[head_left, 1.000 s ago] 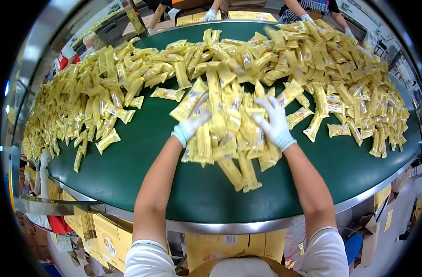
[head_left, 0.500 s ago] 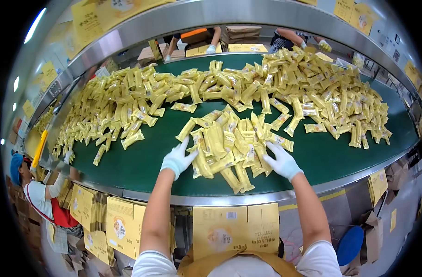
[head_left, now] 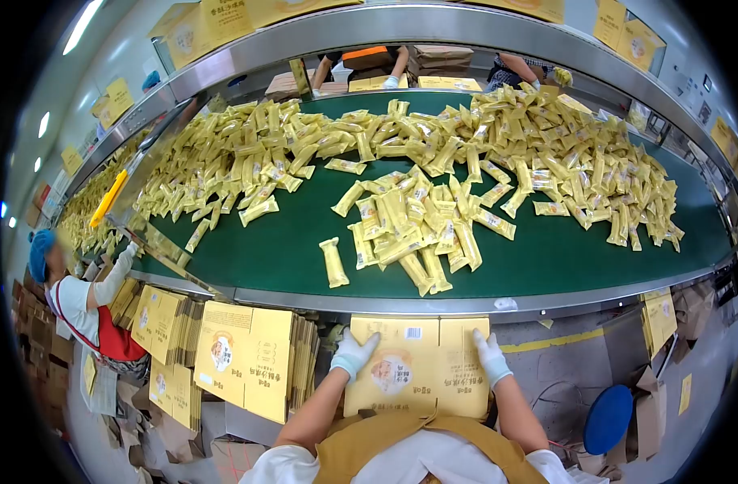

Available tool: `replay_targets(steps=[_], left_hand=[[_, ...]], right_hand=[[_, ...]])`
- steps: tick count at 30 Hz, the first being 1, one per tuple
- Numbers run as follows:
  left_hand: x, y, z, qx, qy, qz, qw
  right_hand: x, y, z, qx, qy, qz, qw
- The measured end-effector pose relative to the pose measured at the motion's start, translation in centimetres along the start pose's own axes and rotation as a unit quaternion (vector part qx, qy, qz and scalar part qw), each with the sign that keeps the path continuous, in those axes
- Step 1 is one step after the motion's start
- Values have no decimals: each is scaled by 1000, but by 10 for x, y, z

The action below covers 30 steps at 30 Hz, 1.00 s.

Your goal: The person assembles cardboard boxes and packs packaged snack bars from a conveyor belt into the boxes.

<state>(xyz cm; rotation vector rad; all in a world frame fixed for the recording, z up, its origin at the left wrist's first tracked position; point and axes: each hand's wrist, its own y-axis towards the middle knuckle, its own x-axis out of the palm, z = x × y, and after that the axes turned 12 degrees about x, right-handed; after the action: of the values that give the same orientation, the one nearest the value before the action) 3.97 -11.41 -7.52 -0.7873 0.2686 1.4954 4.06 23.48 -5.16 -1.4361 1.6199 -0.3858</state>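
A yellow printed cardboard carton (head_left: 417, 363) is in front of my body, just below the belt's near edge. My left hand (head_left: 354, 353), in a white glove, grips its left side, thumb over the printed face. On its right side my right hand (head_left: 492, 358), gloved too, has hold in the same way; the fingers behind the carton are hidden. Beyond the edge, a loose heap of yellow wrapped snack packets (head_left: 421, 222) lies on the green conveyor belt (head_left: 296, 258). One single packet (head_left: 333, 262) rests left of that heap.
Bigger piles of packets spread along the belt's left (head_left: 248, 145) and right (head_left: 579, 161). Stacked flat cartons (head_left: 244, 351) stand at my left. A co-worker (head_left: 91, 298) is at far left; others work across the belt. A blue stool (head_left: 608, 419) stands at lower right.
Both hands have left the heap of packets and come down and back toward me onto the carton's sides. One packet now lies apart, left of the heap.
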Motion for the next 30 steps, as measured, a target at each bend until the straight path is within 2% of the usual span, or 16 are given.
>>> replay_targets(steps=[3,5,7,9,11,12,14,16,19,21,22,24,27,28,29,30], left_hand=[[-5,-9,3,21,-40,51,998],[-12,-23,12,68,-77,103,989],[-23,-44,25,198,-296,136,924],[-53,-69,53,222,-505,51,833],[-74,-104,75,275,-537,-72,794],[-81,-114,82,301,-549,-133,768],[-87,-113,95,374,-442,-318,751],[-82,-113,108,484,-305,-378,728],[-69,-109,113,578,-212,-355,703],[-72,-106,125,622,-137,-335,694],[-73,-104,132,643,-118,-329,681],[-68,-96,131,695,-59,-296,653],[-73,-95,139,762,-13,-237,603],[-72,-104,135,780,-3,-188,597],[-71,-107,133,796,5,-135,590],[-72,-104,139,813,15,-115,571]], right_hand=[[1,5,17,-63,130,-36,989],[-10,-21,10,-137,136,-34,981],[-19,-41,10,-247,192,-60,948],[-41,-75,-7,-361,219,-8,907],[-60,-73,-7,-402,336,-11,852],[-70,-76,-11,-391,321,39,862],[-79,-76,-20,-402,320,35,857],[-80,-76,-21,-385,325,32,863],[-65,-70,-22,-354,385,92,847],[-67,-81,-25,-313,340,151,874],[-57,-93,-30,-338,338,191,857],[-52,-113,-35,-286,336,195,876],[-33,-102,-21,-219,236,161,933],[-21,-96,-22,-207,102,199,952],[-41,-132,-45,-219,112,127,961],[-49,-137,-53,-255,54,178,949]])
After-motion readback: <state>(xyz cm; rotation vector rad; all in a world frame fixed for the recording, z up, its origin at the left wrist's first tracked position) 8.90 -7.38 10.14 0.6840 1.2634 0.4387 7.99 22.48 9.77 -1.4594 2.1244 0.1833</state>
